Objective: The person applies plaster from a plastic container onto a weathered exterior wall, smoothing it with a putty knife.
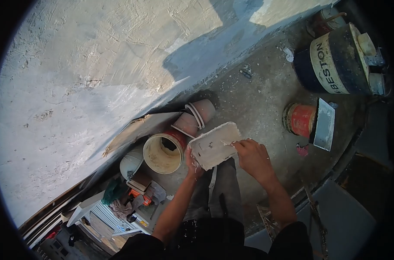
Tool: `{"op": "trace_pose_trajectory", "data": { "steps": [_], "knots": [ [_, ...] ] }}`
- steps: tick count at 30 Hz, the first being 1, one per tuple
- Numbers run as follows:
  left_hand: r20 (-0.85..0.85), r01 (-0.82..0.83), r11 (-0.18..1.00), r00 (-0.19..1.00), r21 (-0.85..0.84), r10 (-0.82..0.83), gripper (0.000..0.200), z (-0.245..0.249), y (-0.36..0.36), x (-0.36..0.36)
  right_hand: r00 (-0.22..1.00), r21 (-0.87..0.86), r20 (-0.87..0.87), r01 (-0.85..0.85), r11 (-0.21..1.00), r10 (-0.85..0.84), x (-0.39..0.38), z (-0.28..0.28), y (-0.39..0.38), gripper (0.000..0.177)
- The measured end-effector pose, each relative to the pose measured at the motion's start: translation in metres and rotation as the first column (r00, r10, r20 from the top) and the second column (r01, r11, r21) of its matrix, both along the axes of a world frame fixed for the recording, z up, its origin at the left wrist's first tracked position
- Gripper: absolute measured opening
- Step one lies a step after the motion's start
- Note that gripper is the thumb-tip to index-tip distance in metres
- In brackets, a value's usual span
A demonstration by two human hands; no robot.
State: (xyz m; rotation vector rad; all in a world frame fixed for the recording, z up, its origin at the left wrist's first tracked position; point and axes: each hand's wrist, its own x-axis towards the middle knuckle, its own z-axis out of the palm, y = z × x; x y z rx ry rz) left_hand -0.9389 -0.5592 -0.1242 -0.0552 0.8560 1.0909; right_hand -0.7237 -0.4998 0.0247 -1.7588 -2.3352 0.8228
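Observation:
My left hand [192, 164] grips the left edge of a plaster-crusted rectangular tray [212, 149], tilted above my legs. Its pale face shows a few dark marks. At the right end of the tray, my right hand [252, 157] is closed in a pinch, with a small whitish tip reaching onto the surface. What the fingers hold is mostly hidden, and I cannot make out its kind. White smears mark the fingers of both hands.
Against the plastered wall [97, 65] stand an open bucket [162, 158], pinkish buckets [201, 112] and a white helmet [131, 164]. To the right are a red bucket [301, 120] with a grey rectangular board [324, 125] and a large dark drum [331, 60]. A ladder-like frame [108, 216] lies lower left.

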Motion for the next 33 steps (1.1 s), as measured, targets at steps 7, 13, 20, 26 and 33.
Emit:
{"op": "trace_pose_trajectory", "data": {
  "steps": [7,13,20,26,33],
  "knots": [
    [-0.059,-0.089,0.974,0.993,0.21,0.103,0.061,-0.003,0.008,0.03,0.974,-0.188,0.069,0.225,0.956,-0.216,0.022,-0.005,0.018,0.017],
    [-0.202,-0.138,0.967,0.962,0.214,0.182,0.062,-0.001,0.013,0.061,0.935,-0.237,-0.01,0.341,0.909,-0.354,0.044,0.006,0.04,0.013],
    [-0.212,-0.144,0.951,0.955,0.274,0.206,0.064,0.002,0.022,0.078,0.955,-0.211,0.001,0.289,0.934,-0.295,0.067,0.007,0.046,0.017],
    [-0.167,-0.151,0.934,0.962,0.325,0.214,0.06,0.007,0.027,0.09,0.945,-0.225,-0.067,0.297,0.928,-0.319,0.075,0.012,0.047,0.016],
    [-0.246,-0.096,0.907,0.946,0.411,0.212,0.066,0.014,0.029,0.1,0.934,-0.37,-0.158,0.244,0.897,-0.319,0.09,0.0,0.044,0.017]
  ]
}}
